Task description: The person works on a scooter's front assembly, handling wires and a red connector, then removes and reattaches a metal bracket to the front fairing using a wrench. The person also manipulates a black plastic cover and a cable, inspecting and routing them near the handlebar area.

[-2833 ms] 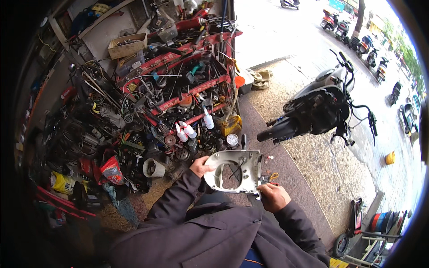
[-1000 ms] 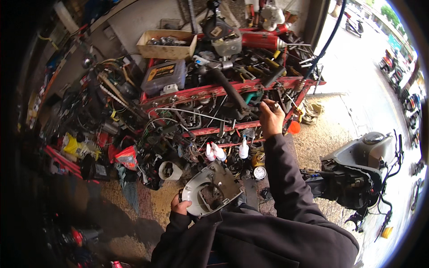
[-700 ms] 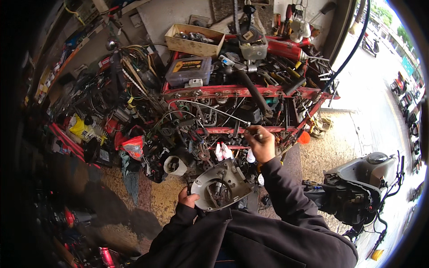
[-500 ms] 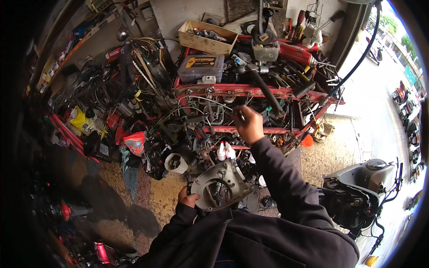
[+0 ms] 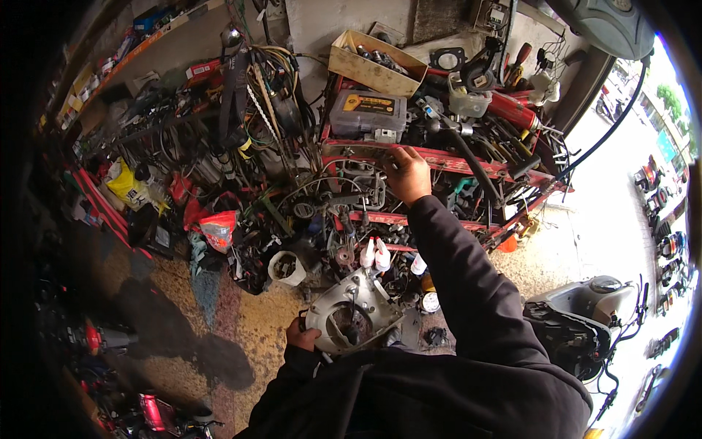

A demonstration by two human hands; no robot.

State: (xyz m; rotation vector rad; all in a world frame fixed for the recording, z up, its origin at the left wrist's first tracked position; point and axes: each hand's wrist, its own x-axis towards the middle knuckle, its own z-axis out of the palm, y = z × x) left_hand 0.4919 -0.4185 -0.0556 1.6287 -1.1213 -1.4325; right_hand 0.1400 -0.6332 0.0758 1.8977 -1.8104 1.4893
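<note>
Gripped in my left hand low in the view is a grey scooter body panel with a large oval opening, held in front of my body. My right hand is stretched forward at the upper red rail of the cluttered tool rack, just below a clear plastic case. Its fingers are curled together; what they hold, if anything, is hidden. Cables and small metal parts lie behind and around it.
An open box of sockets tops the rack. A white bucket, spray bottles and heaped parts lie below it. A partly stripped scooter stands at the right. More scooters line the street beyond the doorway.
My right hand has left the panel and reached forward to the rack, lately rising toward the upper rail. My left hand still holds the panel. The view has swung leftward from the street.
</note>
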